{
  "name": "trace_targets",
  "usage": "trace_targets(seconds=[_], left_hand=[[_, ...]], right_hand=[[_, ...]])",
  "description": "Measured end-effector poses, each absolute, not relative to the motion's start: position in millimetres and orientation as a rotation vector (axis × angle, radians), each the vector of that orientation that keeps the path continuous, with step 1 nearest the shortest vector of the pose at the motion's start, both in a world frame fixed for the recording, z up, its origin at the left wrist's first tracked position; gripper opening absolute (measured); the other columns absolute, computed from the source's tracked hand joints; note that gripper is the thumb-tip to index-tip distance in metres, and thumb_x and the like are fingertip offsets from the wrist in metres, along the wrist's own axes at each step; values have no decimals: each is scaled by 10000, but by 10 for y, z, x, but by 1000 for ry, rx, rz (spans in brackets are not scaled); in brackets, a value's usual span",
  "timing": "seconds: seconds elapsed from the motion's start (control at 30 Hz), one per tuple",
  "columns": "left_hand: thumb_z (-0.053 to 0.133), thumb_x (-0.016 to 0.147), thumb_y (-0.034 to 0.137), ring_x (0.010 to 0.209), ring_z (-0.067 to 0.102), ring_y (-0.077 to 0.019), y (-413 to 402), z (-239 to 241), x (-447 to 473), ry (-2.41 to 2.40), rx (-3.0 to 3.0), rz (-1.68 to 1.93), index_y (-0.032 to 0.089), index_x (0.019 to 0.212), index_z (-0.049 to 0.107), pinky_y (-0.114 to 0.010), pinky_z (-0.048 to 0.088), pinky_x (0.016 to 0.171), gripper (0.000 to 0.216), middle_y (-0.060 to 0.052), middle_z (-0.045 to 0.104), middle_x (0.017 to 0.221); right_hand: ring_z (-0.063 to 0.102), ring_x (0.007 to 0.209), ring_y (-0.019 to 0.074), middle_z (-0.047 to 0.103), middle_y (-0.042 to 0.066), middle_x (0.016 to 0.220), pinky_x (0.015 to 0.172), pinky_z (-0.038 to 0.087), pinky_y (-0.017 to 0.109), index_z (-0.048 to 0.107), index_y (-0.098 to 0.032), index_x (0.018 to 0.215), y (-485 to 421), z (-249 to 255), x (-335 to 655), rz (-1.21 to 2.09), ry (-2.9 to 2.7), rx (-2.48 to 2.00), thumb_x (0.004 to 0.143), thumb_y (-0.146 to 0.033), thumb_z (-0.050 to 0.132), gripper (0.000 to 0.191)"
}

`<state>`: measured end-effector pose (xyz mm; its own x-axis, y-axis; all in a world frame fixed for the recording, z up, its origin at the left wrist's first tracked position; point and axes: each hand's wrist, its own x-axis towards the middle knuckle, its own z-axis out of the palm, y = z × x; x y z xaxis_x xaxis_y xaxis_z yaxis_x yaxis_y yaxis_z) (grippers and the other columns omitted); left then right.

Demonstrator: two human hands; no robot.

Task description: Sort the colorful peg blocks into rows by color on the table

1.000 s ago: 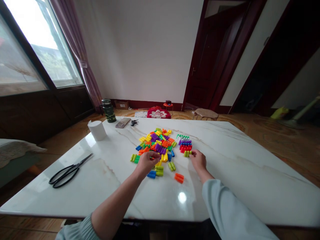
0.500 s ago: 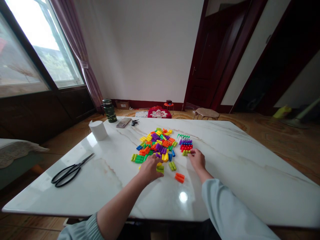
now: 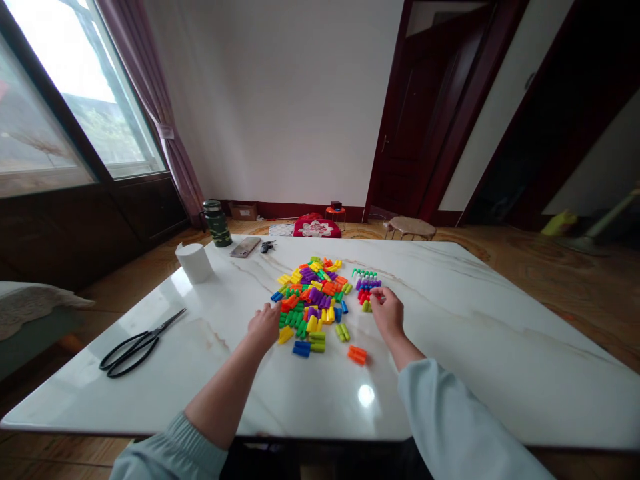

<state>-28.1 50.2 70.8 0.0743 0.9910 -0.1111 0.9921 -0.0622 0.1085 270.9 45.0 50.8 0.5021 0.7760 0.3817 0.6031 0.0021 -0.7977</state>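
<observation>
Colourful plastic building blocks (image 3: 320, 293) shaped like joined short tubes lie in a loose pile on the marble-patterned table. At the pile's left edge is my left hand (image 3: 264, 325), fingers curled down where a lime-green block lay; whatever they grip is hidden. My right hand (image 3: 389, 312) is right of the pile, fingertips pinched together at a neat set of rows in green, white, purple, blue and red (image 3: 363, 295). A lime-green piece (image 3: 367, 307) forms the near end of these rows. Nearer me lie an orange block (image 3: 357, 355), a lime-green block (image 3: 343, 332) and a blue block (image 3: 301, 349).
Black-handled scissors (image 3: 135, 350) lie on the left of the table (image 3: 210, 387). Farther back are a white paper roll (image 3: 195, 263), a camouflage flask (image 3: 217, 223), a phone (image 3: 245, 247) and keys (image 3: 267, 247). A round stool (image 3: 411, 227) stands beyond the far edge.
My left hand has moved left from the pile's near side to its left edge, uncovering blue, green and yellow blocks. My right hand has shifted slightly farther away along the rows.
</observation>
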Motion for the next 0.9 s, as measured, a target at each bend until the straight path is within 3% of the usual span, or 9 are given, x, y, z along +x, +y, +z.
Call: trace_targets(seconds=[0.13, 0.33, 0.5, 0.6, 0.73, 0.9], left_hand=[[591, 766, 103, 1102, 605, -303, 499, 743, -277, 2072, 2162, -6, 219, 1329, 512, -335, 473, 835, 581, -165, 606, 1175], [577, 789, 215, 1014, 651, -345, 544, 941, -280, 2208, 2017, 54, 152, 1056, 691, -388, 515, 757, 297, -202, 631, 1135], [646, 779, 438, 772, 666, -193, 396, 1015, -38, 1457, 1495, 672, 181, 1057, 693, -284, 537, 650, 382, -74, 697, 892], [720, 724, 505, 662, 633, -130, 290, 1004, 111, 1100, 1245, 637, 168, 1047, 697, -239, 519, 599, 467, -50, 690, 821], [768, 706, 514, 619, 610, -99, 257, 985, 151, 1014, 1173, 622, 156, 1022, 691, -199, 490, 571, 484, -38, 670, 762], [754, 739, 534, 551, 561, -53, 291, 940, 142, 940, 1065, 590, 146, 975, 660, -144, 450, 523, 464, -10, 647, 711]], right_hand=[[620, 706, 176, 703, 46, 848, 676, 506, 293, 670, -197, 860, 454, 466, 2615, 337, -1268, -1596, 755, -302, 499, 227], [592, 612, 127, 697, 29, 861, 649, 509, 278, 687, -189, 871, 408, 481, 2345, 550, -1502, -1485, 730, -214, 561, 190], [572, 645, 106, 693, 33, 966, 659, 500, 260, 715, -195, 979, 263, 672, 2056, 808, -1688, -1293, 711, -213, 663, 273], [561, 654, 105, 692, 31, 950, 639, 488, 249, 732, -202, 990, 176, 786, 1947, 968, -1749, -1178, 721, -283, 714, 281], [541, 654, 98, 674, 32, 969, 633, 482, 242, 746, -202, 947, 135, 856, 1906, 985, -1749, -1122, 697, -337, 761, 285], [573, 618, 120, 666, 1, 773, 586, 478, 251, 696, -174, 865, 143, 831, 1903, 1133, -1638, -1146, 643, -358, 797, 305]])
